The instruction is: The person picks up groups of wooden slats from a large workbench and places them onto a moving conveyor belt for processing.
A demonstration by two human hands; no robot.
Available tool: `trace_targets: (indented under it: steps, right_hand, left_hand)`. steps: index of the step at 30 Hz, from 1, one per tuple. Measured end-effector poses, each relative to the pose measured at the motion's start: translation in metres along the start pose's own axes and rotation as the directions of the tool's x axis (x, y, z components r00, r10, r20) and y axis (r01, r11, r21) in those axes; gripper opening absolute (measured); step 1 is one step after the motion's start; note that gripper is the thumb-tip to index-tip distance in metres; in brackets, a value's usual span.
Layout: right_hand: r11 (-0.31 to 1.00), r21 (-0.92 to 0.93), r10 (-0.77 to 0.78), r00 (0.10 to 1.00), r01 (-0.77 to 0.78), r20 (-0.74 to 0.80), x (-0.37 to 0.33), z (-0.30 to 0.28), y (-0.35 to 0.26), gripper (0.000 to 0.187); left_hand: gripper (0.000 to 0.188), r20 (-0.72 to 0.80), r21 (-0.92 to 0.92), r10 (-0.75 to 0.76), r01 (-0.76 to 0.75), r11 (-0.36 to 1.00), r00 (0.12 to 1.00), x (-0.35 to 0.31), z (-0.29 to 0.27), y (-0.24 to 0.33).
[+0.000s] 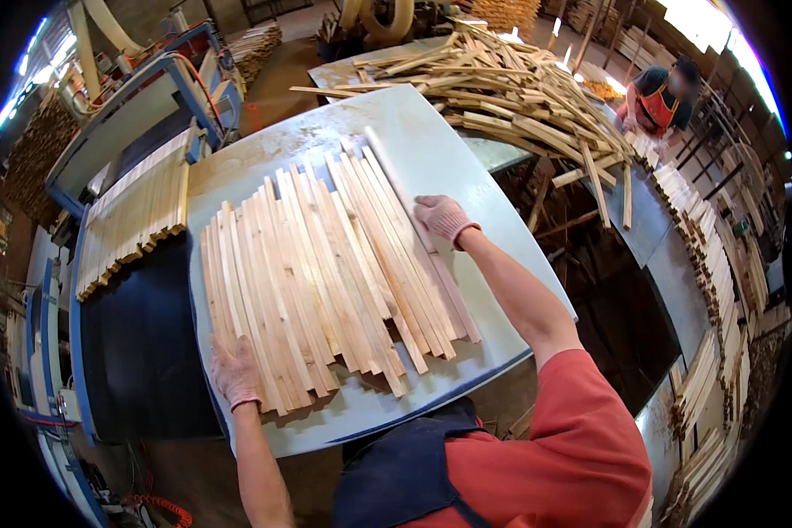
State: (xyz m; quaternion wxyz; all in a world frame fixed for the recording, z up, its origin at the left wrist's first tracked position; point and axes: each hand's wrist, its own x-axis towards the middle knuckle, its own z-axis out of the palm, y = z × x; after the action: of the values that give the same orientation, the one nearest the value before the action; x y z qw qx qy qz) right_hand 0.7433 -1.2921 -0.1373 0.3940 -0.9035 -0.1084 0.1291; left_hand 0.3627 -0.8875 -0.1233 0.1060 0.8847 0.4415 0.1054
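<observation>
While pressing in on a spread of wooden strips [299,282] from both sides, best to keep the force even and low, close to the surface of the pale table [431,150]. Across the centre of the frame, strips lying lengthwise, side by side, with staggered ends. At the lower left of the spread, left hand [234,370] laid along the outer edge, with a loosely spread grip, not closed round anything. Just right of centre, right hand [444,218] on the outermost strip [387,167], with bent fingers; impossible to tell whether pinching or merely pushing. Probably wise to treat the left palm as a firm stop and push from the right in one slow move. Mind the slanted strips and gaps right of centre, likely to ride up under a hard or lopsided shove.

By count: two gloved hands, one table, one spread of perhaps twenty-odd strips, too tightly overlapped for an exact figure. In the upper left, one blue-framed machine [123,119], with one close-set row of strips [141,207] beside it. At the top, right of centre, one heaped pile [519,97], past counting. Upper right, one co-worker [656,97]. At the lower left, one coiled red hose [163,506].
</observation>
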Motion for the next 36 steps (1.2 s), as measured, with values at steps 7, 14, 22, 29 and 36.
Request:
trace_targets:
  steps: [7, 14, 22, 29, 36]
  right_hand:
    - [0.984, 0.176, 0.044, 0.995, -0.029, -0.085, -0.012, 0.018, -0.013, 0.055]
    - [0.961, 0.266, 0.012, 0.954, 0.072, -0.3, -0.016, 0.039, -0.003, 0.052]
    - [0.959, 0.263, -0.014, 0.939, 0.111, -0.343, -0.016, 0.037, 0.005, 0.052]
    - [0.933, 0.341, 0.002, 0.945, 0.115, -0.326, -0.023, 0.038, -0.011, 0.051]
    - [0.906, 0.372, -0.063, 0.935, 0.2, -0.349, 0.008, 0.046, 0.04, 0.051]
  left_hand:
    - [0.087, 0.013, 0.007, -0.011, 0.011, 1.0, 1.0, -0.006, -0.011, 0.002]
    - [0.088, -0.016, 0.009, 0.007, -0.007, 1.0, 1.0, -0.003, -0.003, -0.005]
    - [0.087, 0.001, -0.026, -0.012, 0.012, 1.0, 1.0, -0.006, -0.006, 0.004]
    - [0.085, -0.099, 0.104, 0.081, -0.07, 0.992, 0.992, -0.001, 0.027, -0.034]
    - [0.089, 0.122, 0.072, -0.001, -0.008, 0.997, 0.993, -0.003, -0.017, 0.009]
